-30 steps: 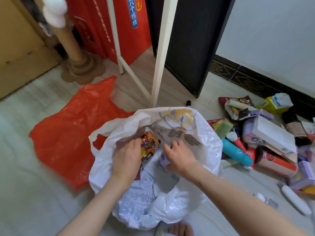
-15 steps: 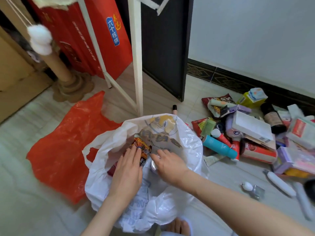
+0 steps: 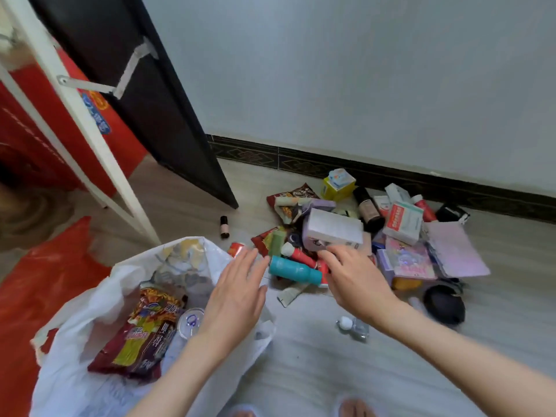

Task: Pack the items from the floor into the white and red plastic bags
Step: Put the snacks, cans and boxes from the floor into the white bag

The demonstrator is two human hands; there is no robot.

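Home: tiled floor (image 3: 316, 350), black door (image 3: 144, 94)

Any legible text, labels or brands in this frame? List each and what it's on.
None reads cleanly.
Snack packet in the white bag: large Chinese characters, blurred.
Blue sticker on the red box: Chinese characters, too blurred.
White box with red band: print too small.
Pink box: unreadable.
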